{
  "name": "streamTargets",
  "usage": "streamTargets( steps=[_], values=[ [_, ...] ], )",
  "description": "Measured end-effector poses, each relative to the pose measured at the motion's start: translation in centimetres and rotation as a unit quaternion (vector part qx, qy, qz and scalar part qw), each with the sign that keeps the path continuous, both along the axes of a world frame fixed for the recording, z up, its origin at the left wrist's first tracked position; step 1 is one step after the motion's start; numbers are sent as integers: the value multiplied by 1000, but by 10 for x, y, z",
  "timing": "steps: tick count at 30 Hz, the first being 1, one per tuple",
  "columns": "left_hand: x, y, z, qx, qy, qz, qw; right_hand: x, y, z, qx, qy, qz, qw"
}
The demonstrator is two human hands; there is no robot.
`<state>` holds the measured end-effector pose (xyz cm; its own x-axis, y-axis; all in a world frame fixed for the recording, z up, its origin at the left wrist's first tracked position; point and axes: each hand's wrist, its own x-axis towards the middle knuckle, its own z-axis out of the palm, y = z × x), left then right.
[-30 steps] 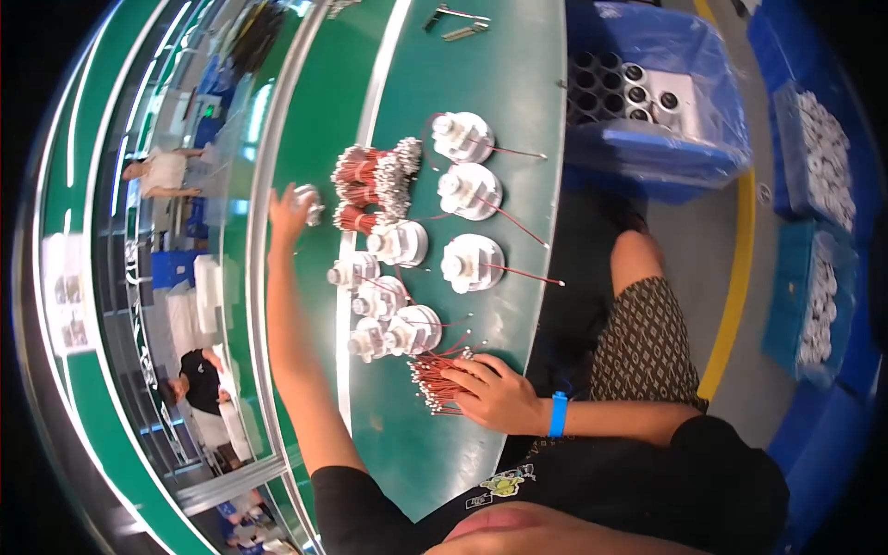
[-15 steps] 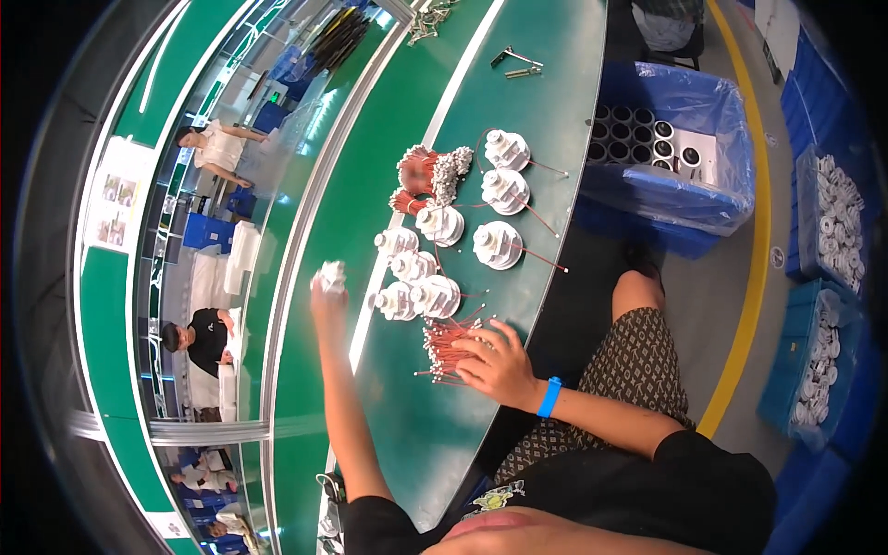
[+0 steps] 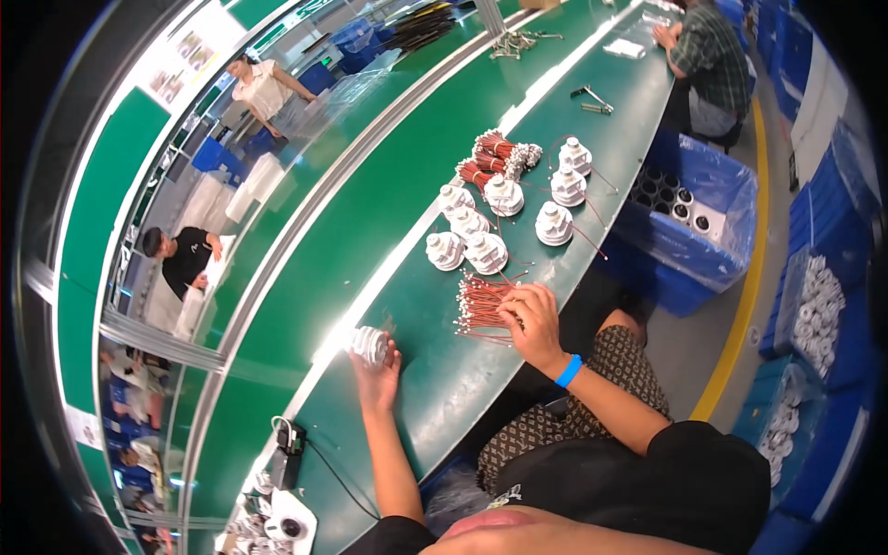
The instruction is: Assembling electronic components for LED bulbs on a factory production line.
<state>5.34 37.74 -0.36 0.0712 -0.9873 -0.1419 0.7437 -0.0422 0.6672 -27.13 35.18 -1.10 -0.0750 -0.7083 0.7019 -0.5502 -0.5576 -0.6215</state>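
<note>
My left hand holds a white round ridged plastic part above the green table, fingers wrapped around it. With fingers bent together, my right hand pinches at the right side of a loose pile of red wires with small white ends. How many wires are between the fingertips is hidden. Beyond the pile stand several white stepped round parts, among them a near one and one to the right with a red wire trailing from it. Tied bundles of red wires lie behind these parts.
A blue lined crate of black-and-white cylinders stands right of the table. Bins of white parts are farther right. A black power strip with a cable lies at lower left. Metal tools lie farther up the table; a co-worker sits beyond.
My left hand has come back toward me with the white part. My right hand's fingers, spread over the wires before, are now drawn together at the pile. The whole view has turned.
</note>
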Motion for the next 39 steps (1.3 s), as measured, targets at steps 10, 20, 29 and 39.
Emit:
streamTargets(
  steps=[10, 20, 29, 39],
  values=[
    [-25, -2, -16, -19, -388, 195, 900, -2, -4, -7, 73, -45, 11, 996],
    [-22, -10, -21, -11, -343, 240, 908, -11, 17, 33, 53, -110, 42, 992],
    [-21, -6, -13, -36, -386, 281, 878, 16, 41, 46, 127, 84, 227, 962],
    [-12, -11, -16, 1, -341, 299, 891, 30, 61, 17, 93, 238, 139, 957]
  ],
)
